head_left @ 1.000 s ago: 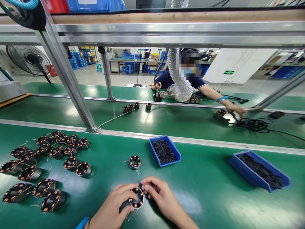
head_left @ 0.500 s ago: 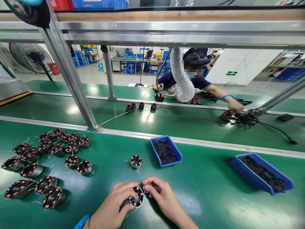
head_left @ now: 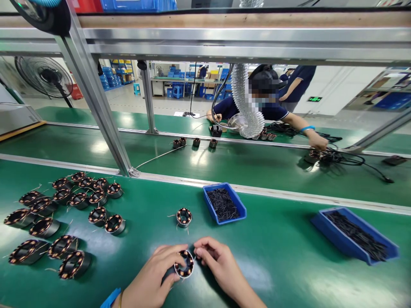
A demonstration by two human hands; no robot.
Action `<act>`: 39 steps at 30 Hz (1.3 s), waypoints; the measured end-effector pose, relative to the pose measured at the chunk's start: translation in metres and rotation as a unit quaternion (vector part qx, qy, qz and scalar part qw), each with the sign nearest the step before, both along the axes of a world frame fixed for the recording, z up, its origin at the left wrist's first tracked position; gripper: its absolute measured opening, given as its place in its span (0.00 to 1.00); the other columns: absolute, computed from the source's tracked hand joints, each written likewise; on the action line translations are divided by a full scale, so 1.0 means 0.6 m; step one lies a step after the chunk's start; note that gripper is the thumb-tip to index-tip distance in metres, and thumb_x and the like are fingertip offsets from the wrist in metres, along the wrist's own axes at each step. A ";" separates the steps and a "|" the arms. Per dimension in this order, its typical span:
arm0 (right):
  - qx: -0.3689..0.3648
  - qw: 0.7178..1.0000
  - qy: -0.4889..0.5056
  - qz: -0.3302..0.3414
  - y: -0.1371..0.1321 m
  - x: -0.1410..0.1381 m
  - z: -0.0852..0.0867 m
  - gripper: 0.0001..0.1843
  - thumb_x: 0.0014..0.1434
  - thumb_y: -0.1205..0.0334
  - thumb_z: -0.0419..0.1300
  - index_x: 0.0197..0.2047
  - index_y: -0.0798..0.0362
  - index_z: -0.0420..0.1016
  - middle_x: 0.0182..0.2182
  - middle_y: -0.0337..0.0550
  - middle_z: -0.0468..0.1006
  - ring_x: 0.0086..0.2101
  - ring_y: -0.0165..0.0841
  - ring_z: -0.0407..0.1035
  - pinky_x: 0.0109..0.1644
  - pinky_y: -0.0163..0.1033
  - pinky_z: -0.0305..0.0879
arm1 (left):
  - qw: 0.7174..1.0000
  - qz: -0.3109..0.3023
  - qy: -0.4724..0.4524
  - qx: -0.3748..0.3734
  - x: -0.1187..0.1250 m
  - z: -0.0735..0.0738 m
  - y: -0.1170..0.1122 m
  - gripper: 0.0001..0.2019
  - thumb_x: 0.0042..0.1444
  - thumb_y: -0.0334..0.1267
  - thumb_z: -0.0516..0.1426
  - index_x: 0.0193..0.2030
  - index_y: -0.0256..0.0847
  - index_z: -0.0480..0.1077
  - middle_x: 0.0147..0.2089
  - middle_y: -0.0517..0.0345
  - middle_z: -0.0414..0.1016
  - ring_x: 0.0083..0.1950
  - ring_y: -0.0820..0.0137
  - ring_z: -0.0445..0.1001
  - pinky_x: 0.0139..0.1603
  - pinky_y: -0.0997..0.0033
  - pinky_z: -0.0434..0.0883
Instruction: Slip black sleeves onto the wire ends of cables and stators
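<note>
A copper-wound motor stator (head_left: 185,264) with a dark ring body stands on the green belt (head_left: 272,273) between my hands. My left hand (head_left: 149,276) grips its left side, and the fingertips of my right hand (head_left: 218,265) press against its right rim. Part of the ring is hidden by my fingers. Another stator (head_left: 184,217) stands just beyond my hands with thin wires sticking out. Several more stators (head_left: 74,264) lie in a group to my left. A blue tray of short black sleeves (head_left: 224,203) sits beyond my right hand.
A second, tilted blue tray (head_left: 355,235) lies at the right. An aluminium frame (head_left: 224,47) crosses the view. Beyond it, a co-worker's hand (head_left: 317,141) reaches toward black cables (head_left: 340,159) on a farther belt, near small stators (head_left: 195,142). A silver duct (head_left: 247,102) hangs there.
My hands and the held stator stay nearly in place, while the view has drifted slightly. The co-worker's hand has moved onto the cable, and a standing person now shows at the back right.
</note>
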State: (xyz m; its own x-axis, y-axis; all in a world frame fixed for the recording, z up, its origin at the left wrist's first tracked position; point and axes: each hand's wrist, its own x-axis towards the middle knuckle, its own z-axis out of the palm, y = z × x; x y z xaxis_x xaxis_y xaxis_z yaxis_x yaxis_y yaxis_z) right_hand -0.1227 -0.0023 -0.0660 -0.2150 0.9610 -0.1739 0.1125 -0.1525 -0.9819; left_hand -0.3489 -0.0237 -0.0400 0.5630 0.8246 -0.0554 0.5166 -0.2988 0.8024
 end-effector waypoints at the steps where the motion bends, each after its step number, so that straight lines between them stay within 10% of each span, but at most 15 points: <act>1: 0.001 1.000 -0.001 0.000 0.000 -0.001 0.000 0.23 0.57 0.39 0.65 0.37 0.53 0.79 0.28 0.41 0.78 0.28 0.33 0.71 0.33 0.36 0.70 | 1.000 -0.001 0.001 0.000 0.000 0.000 0.000 0.14 0.63 0.27 0.53 0.50 0.47 0.73 0.68 0.54 0.69 0.69 0.61 0.65 0.68 0.59 0.62; 17: -0.050 0.998 0.018 0.023 -0.013 0.004 -0.012 0.26 0.53 0.37 0.68 0.37 0.54 0.82 0.23 0.41 0.78 0.25 0.33 0.71 0.30 0.36 0.69 | 1.000 0.026 -0.016 0.001 -0.004 -0.005 -0.006 0.15 0.62 0.27 0.54 0.50 0.48 0.74 0.68 0.56 0.70 0.68 0.61 0.67 0.68 0.61 0.65; 26: 0.304 0.945 -0.118 0.038 -0.040 -0.005 -0.008 0.13 0.67 0.62 0.58 0.47 0.46 0.85 0.31 0.47 0.83 0.30 0.37 0.78 0.35 0.38 0.76 | 1.000 0.018 -0.019 0.013 0.001 0.002 -0.007 0.14 0.62 0.25 0.53 0.49 0.46 0.73 0.65 0.56 0.73 0.69 0.64 0.67 0.69 0.66 0.65; 39: 0.359 0.918 -0.166 0.029 -0.055 0.004 -0.066 0.21 0.69 0.66 0.56 0.61 0.43 0.77 0.36 0.48 0.83 0.35 0.39 0.78 0.40 0.40 0.77 | 0.998 0.046 -0.021 0.021 0.009 0.000 -0.008 0.14 0.60 0.24 0.53 0.47 0.44 0.73 0.66 0.55 0.73 0.70 0.65 0.65 0.69 0.66 0.64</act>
State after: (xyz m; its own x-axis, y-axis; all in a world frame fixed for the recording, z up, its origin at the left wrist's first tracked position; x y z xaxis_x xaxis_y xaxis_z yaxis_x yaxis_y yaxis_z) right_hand -0.1205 -0.0356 -0.1058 -0.3183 0.8423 0.4349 0.4111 0.5361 -0.7373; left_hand -0.3434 -0.0284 -0.0403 0.4858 0.8741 0.0025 0.5097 -0.2856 0.8116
